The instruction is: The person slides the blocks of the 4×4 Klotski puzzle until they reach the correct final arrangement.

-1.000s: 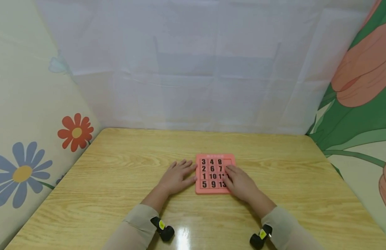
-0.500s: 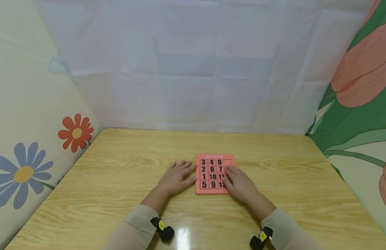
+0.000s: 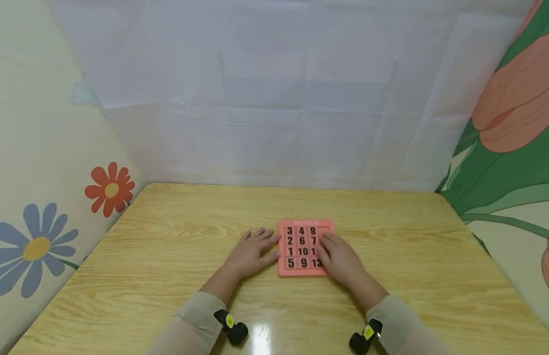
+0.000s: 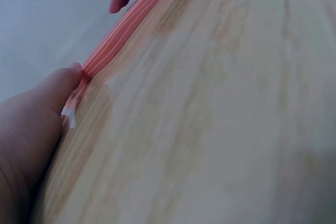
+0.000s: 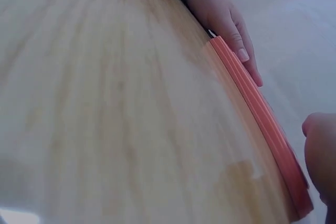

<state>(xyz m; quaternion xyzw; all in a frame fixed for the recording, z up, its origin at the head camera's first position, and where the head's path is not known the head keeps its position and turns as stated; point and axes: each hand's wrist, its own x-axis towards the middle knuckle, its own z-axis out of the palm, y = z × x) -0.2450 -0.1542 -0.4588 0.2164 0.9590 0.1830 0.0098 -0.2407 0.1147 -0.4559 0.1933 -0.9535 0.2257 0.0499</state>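
A pink sliding number puzzle (image 3: 306,272) lies flat on the wooden table. Its black-numbered tiles show 3, 4, 8 on top and 5, 9, 13 at the bottom; the right-hand column is mostly hidden under the right hand. My left hand (image 3: 253,252) rests on the table, fingers extended, thumb and fingertips at the puzzle's left edge. Over its right side lies my right hand (image 3: 343,260), fingertips on the tiles beside the 7 and thumb by the 11. In the left wrist view, the left thumb (image 4: 68,77) meets the pink frame (image 4: 126,30).
The wooden table (image 3: 190,212) reaches back to a white cloth (image 3: 274,98). Flower-printed panels stand at the left (image 3: 34,148) and right (image 3: 509,162). Each sleeve carries a small black wrist camera, the left camera (image 3: 233,326) and the right camera (image 3: 365,336).
The right forearm has shifted slightly left. The right thumb has moved a little, covering more of the 11 and uncovering the 13. The left hand stays in place.
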